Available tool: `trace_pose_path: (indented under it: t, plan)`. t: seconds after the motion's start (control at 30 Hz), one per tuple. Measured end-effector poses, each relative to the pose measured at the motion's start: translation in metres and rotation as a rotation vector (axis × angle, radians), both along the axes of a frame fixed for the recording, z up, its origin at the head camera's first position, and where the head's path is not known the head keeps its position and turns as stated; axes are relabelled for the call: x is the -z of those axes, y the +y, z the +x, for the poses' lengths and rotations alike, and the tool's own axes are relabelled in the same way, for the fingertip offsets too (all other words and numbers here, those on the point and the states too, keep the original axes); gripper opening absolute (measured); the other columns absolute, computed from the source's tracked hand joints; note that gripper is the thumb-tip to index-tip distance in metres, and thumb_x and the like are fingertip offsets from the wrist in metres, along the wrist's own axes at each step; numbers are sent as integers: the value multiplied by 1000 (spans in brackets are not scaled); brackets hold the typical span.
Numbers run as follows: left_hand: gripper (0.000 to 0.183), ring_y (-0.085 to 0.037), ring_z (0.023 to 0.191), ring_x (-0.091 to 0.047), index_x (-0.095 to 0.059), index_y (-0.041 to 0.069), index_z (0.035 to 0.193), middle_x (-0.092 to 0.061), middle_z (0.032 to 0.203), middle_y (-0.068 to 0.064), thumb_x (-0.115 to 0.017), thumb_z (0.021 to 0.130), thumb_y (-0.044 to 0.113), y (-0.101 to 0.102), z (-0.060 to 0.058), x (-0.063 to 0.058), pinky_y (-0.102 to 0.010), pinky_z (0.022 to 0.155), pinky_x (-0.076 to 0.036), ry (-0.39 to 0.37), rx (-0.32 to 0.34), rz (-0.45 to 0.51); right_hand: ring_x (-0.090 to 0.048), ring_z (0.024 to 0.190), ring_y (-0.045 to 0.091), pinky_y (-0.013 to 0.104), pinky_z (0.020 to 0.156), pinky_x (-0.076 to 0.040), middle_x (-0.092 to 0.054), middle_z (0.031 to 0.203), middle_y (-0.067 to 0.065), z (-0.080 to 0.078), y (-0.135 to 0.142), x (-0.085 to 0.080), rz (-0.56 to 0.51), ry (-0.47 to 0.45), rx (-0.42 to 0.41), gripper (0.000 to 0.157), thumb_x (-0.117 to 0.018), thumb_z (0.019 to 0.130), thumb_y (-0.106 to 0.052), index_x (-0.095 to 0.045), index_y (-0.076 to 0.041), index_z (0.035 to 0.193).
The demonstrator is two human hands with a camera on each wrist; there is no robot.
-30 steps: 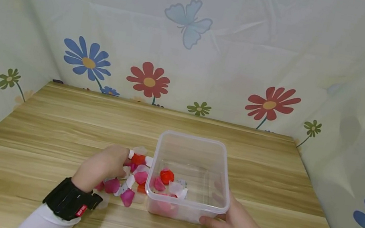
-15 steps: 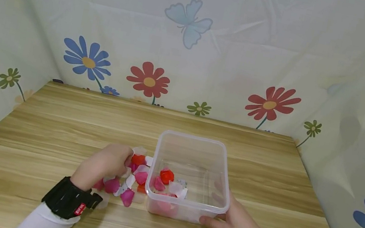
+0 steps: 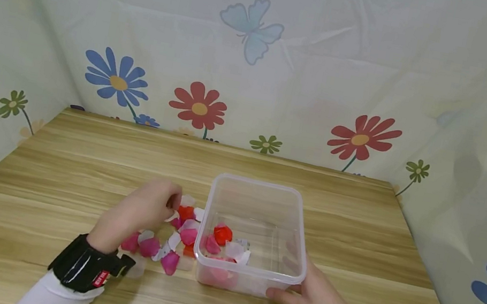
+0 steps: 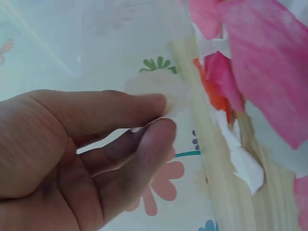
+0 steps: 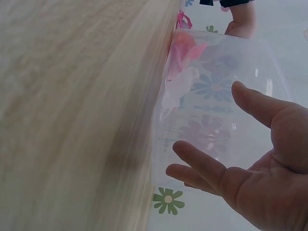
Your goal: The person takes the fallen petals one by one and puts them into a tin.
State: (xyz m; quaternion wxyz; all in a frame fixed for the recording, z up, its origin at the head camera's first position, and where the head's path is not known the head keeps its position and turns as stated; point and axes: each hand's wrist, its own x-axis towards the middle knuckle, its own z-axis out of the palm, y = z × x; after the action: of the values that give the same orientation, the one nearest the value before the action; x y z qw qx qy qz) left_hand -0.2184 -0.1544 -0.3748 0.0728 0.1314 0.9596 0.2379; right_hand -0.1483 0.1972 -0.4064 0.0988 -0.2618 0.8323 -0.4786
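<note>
My left hand (image 3: 139,215) is raised slightly over the left side of a loose pile of fabric petals. Between its thumb and forefinger it pinches a pale, almost see-through petal (image 4: 156,83), plain in the left wrist view. Pink petals (image 3: 169,263), red and white ones lie in the pile against the box. The clear plastic box (image 3: 247,271) stands upright without a lid, holding a red petal (image 3: 223,235) and several pink and white ones at its left. At the box's right front corner rests my right hand (image 3: 313,297), its fingers spread and fairly straight in the right wrist view.
A wood-grain table (image 3: 126,153) carries everything. White cloth walls (image 3: 313,88) printed with flowers and a butterfly enclose its back and sides. A black strap (image 3: 86,265) sits round the left wrist.
My left hand has lifted a little up and to the left, away from the pile, with the pale petal in its fingertips. The box and my right hand have stayed still.
</note>
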Motion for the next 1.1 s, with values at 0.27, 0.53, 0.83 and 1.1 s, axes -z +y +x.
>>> trace_pose_path:
  t: [0.27, 0.53, 0.83, 1.1]
  plan:
    - [15, -16, 70, -55, -67, 12, 86, -58, 78, 4, -76, 83, -1, 7, 5, -14, -20, 62, -48, 251, 1, 125, -62, 107, 20, 28, 85, -50, -57, 125, 11, 0, 0, 0, 0, -5, 5, 78, -79, 85, -17, -31, -14, 146]
    - [17, -10, 78, -61, -72, 11, 93, -64, 88, 6, -80, 81, 2, 17, 13, -24, -17, 71, -50, 525, 45, 284, -62, 108, 22, 30, 85, -50, -56, 126, 11, 0, 0, -1, -4, -20, 8, 79, -79, 85, -16, -31, -14, 147]
    - [22, -7, 81, -65, -72, 8, 92, -65, 90, 6, -82, 76, -3, 27, 21, -30, -15, 75, -49, 661, 195, 392, -61, 108, 21, 29, 85, -50, -56, 126, 11, 0, 0, -2, -4, -16, 3, 78, -79, 85, -16, -30, -15, 147]
    - [25, -9, 82, -65, -71, 7, 91, -64, 91, 3, -83, 73, -5, 40, 29, -29, -15, 77, -49, 688, 319, 421, -61, 108, 21, 29, 85, -50, -55, 126, 12, 1, 0, 0, -12, -13, -2, 78, -79, 85, -13, -31, -13, 147]
